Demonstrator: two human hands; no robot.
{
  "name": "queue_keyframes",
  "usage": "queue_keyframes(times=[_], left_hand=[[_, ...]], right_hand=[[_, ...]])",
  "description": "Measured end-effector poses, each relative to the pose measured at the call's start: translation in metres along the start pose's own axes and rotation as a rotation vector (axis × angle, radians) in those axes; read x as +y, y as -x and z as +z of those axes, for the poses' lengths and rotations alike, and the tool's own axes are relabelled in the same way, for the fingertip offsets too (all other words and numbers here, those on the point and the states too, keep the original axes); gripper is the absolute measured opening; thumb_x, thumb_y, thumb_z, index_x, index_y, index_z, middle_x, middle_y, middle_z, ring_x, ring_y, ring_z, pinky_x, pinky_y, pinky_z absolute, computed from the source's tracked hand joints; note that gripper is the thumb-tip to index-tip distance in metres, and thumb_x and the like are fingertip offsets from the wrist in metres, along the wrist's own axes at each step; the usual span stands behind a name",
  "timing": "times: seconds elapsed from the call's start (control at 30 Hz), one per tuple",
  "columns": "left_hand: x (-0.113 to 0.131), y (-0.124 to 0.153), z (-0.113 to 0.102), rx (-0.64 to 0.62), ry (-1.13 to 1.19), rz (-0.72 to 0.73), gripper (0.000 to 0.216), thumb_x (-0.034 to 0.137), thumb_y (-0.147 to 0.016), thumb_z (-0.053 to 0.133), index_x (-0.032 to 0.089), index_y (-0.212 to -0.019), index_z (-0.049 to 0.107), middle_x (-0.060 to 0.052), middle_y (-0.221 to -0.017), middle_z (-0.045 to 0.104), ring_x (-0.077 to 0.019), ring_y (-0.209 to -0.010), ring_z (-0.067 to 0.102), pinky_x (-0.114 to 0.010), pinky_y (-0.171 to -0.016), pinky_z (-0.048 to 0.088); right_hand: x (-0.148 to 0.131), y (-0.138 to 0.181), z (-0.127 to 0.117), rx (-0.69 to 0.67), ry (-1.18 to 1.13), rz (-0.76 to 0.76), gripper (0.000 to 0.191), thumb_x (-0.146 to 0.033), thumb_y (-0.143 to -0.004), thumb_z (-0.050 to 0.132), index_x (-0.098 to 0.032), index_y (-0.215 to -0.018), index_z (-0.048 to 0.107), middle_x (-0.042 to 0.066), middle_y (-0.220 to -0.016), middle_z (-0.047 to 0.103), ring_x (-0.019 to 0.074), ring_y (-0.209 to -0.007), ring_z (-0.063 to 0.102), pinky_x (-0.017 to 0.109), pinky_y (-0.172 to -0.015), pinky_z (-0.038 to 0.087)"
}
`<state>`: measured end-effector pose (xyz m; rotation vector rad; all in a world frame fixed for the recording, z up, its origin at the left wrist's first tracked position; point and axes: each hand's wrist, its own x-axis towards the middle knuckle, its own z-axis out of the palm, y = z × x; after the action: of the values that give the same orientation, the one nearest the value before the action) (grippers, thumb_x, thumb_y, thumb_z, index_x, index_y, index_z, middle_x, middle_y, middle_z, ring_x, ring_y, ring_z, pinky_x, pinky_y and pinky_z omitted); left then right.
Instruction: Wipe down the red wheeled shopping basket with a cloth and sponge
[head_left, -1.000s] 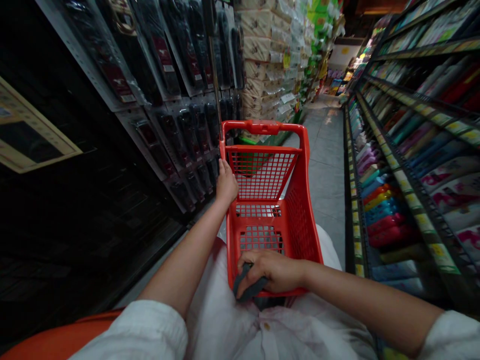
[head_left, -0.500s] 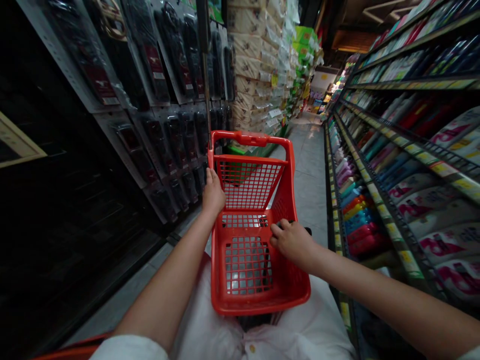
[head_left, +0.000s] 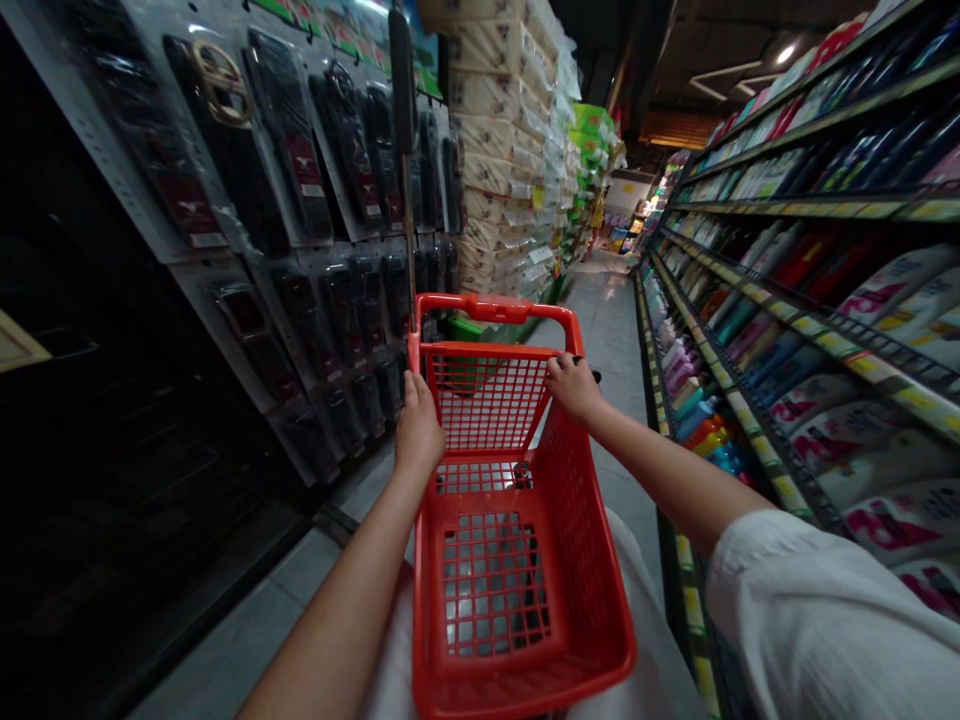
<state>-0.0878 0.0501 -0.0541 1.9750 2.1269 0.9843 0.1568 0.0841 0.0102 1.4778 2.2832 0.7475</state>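
Note:
A red plastic shopping cart basket (head_left: 517, 590) stands in front of me in a shop aisle, its mesh bottom bare. My left hand (head_left: 417, 430) grips the left side of the basket's far frame, fingers closed round it. My right hand (head_left: 571, 384) is closed on the right side of the same frame, near the red handle bar (head_left: 495, 308). A small dark part shows just beyond the right hand.
Dark packaged goods hang on a pegboard wall (head_left: 300, 220) at left. Stacked paper packs (head_left: 510, 160) rise further along. Shelves of bottles and pouches (head_left: 795, 300) line the right. The grey tiled aisle floor (head_left: 607, 320) runs ahead.
My right hand left the dark object at the basket's near rim and moved forward to the far frame. The view has tilted up along the aisle; the left hand kept its grip.

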Motion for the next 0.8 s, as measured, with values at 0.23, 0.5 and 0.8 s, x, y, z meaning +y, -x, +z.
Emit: queue_keyframes(times=[0.23,0.5,0.8], left_hand=[[-0.006,0.0,0.005,0.031,0.078,0.025,0.088,-0.012,-0.068,0.037,0.006,-0.152,0.02,-0.023,-0.16,0.011,-0.0304,-0.142,0.035,-0.042,-0.112,0.039],[-0.013,-0.001,0.01,0.058,0.14,0.056,0.091,-0.012,-0.067,0.038,0.009,-0.153,0.019,-0.023,-0.16,0.01,-0.0307,-0.142,0.034,-0.043,-0.112,0.038],[-0.02,0.0,0.014,0.081,0.165,0.061,0.094,-0.011,-0.065,0.036,0.011,-0.154,0.018,-0.019,-0.162,0.008,-0.0292,-0.143,0.032,-0.041,-0.112,0.04]], right_hand=[[-0.032,0.027,0.022,-0.087,-0.102,-0.235,0.025,-0.015,-0.089,0.051,-0.018,-0.102,0.072,0.014,-0.103,0.069,0.0306,-0.1,0.057,0.045,-0.082,0.046],[0.031,-0.025,0.001,0.254,-0.383,0.309,0.041,-0.021,-0.097,0.037,-0.03,-0.131,0.057,0.008,-0.138,0.052,0.0248,-0.107,0.051,0.033,-0.081,0.045],[-0.036,-0.083,-0.017,0.272,-0.575,0.534,0.044,-0.021,-0.094,0.041,-0.03,-0.136,0.05,0.011,-0.136,0.047,0.0277,-0.107,0.049,0.039,-0.084,0.043]])
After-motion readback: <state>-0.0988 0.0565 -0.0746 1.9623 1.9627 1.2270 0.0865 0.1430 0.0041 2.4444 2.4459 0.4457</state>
